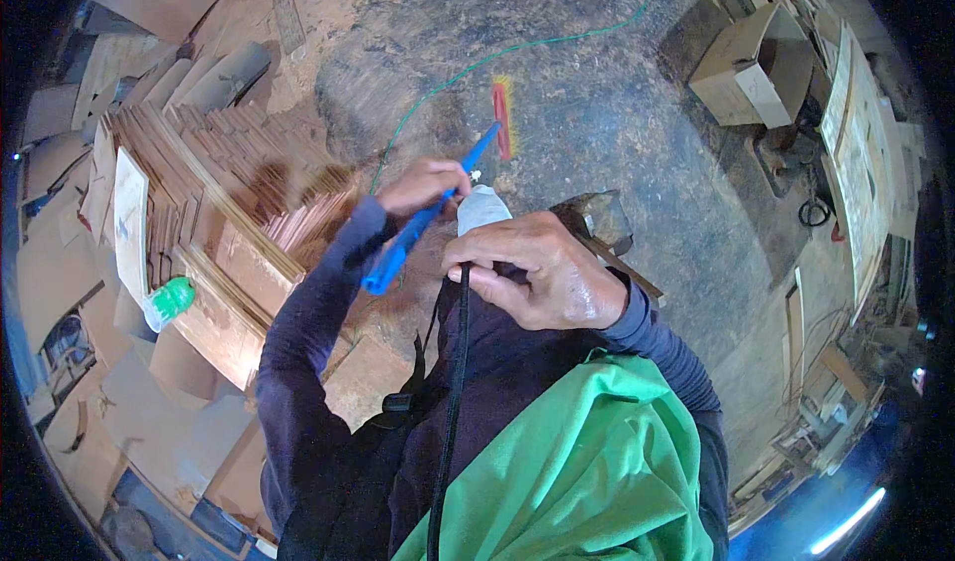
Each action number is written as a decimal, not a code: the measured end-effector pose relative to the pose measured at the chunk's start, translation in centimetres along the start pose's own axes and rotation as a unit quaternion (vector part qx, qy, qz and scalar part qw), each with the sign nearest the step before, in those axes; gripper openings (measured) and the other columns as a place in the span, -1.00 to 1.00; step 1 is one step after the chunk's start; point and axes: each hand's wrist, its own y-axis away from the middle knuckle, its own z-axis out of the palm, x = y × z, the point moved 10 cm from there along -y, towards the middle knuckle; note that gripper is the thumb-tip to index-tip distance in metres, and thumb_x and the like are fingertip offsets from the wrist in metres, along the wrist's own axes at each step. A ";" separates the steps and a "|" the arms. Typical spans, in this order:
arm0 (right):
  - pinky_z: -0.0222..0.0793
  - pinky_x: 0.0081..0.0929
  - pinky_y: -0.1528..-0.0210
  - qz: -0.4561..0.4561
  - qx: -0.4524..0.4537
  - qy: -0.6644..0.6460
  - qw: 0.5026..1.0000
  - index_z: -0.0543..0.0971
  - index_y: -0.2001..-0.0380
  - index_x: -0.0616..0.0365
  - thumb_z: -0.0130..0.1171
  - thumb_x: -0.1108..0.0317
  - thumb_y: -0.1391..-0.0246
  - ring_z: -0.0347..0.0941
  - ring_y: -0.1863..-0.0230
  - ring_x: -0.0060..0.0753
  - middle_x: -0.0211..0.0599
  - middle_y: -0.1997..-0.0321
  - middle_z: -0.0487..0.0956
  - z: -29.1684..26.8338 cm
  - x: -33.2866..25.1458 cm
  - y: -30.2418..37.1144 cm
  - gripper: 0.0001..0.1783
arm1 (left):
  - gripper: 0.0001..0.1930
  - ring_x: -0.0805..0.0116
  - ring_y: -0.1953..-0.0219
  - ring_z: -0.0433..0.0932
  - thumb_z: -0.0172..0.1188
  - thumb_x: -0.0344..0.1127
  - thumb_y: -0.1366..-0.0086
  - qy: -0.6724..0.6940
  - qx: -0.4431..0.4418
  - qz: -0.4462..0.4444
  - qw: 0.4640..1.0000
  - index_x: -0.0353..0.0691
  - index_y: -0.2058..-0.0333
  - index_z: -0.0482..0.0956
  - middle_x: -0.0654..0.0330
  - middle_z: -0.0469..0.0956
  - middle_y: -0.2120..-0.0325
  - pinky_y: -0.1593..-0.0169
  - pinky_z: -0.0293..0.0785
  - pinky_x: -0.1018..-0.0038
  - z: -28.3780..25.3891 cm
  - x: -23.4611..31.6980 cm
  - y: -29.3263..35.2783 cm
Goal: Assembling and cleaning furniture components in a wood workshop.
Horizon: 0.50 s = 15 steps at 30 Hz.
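Observation:
My left hand (426, 185) is closed around the blue handle of a broom (406, 245). The handle slants away from me to a red head (501, 121) with yellow bristles, which rests on the floor. Closer to my body, my right hand (542, 271) pinches a black cord (460, 362) between thumb and fingers. That cord hangs down along my dark clothing. A green cloth (587, 452) drapes over my front, below the right hand. Between the two hands shows a whitish rounded shape (482, 209), partly hidden, whose kind I cannot tell.
Stacked wooden slats (239, 178) and boards stand at the left, with a green-and-clear plastic bottle (171, 300) on them. A thin green hose or cable (477, 64) crosses the dark floor. An opened cardboard box (751, 69) and leaning panels (860, 163) line the right side.

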 end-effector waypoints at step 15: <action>0.40 -0.54 0.25 0.147 0.105 -0.104 0.978 0.44 0.25 0.37 -0.12 0.62 -0.04 0.51 0.36 -0.43 -0.20 0.41 0.53 -2.6 2.5 -0.7 -0.80 | -0.90 0.45 0.40 0.44 0.10 -0.48 -0.10 -0.182 -0.117 0.065 0.974 -0.25 0.39 0.38 0.21 0.42 0.47 0.30 0.41 0.54 -0.8 11.7 9.0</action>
